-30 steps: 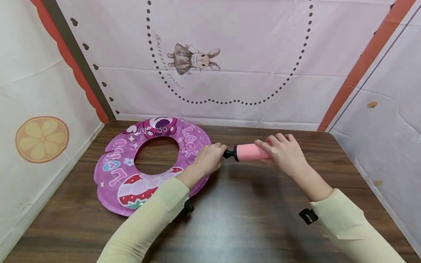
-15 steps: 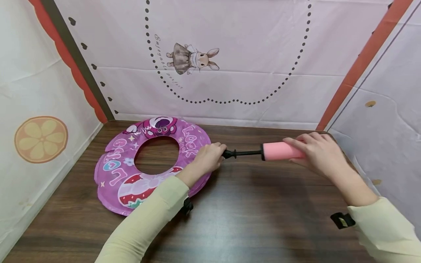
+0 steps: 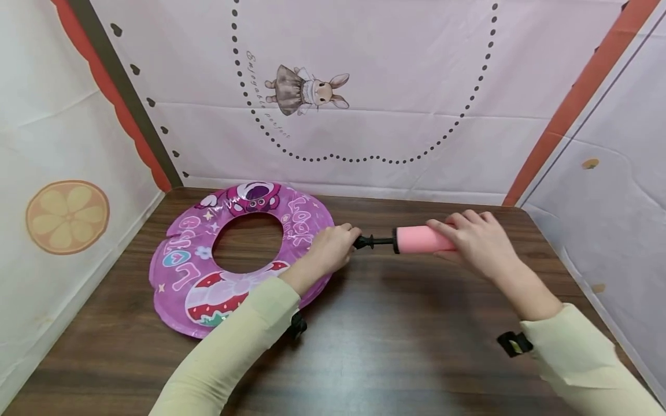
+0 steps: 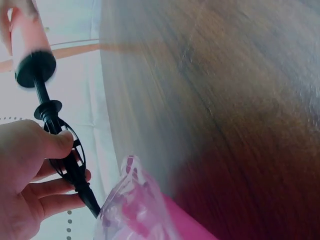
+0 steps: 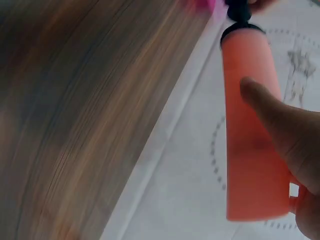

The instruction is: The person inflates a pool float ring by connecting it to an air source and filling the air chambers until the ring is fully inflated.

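A pink hand pump (image 3: 416, 240) with a black rod is held level above the table between both hands. My left hand (image 3: 330, 248) grips its black handle and nozzle end (image 4: 70, 160), thumb and fingers around it. My right hand (image 3: 478, 245) holds the pink barrel (image 5: 250, 150), thumb laid along its side in the right wrist view. A short length of the black rod shows between barrel and handle. The purple swim ring (image 3: 177, 289), partly inflated, lies at the left; in the left wrist view the black tip meets its clear plastic part (image 4: 132, 210), the exact joint hidden.
The brown wooden table (image 3: 364, 358) spreads under everything. A printed cloth wall (image 3: 406, 86) stands behind it, with more cloth at the left and right sides. Black straps (image 3: 514, 344) sit around the wrists.
My right hand first drew the pump barrel rightward, baring a long stretch of rod, then pushed it partway back left. The left hand and the swim ring stayed nearly still.
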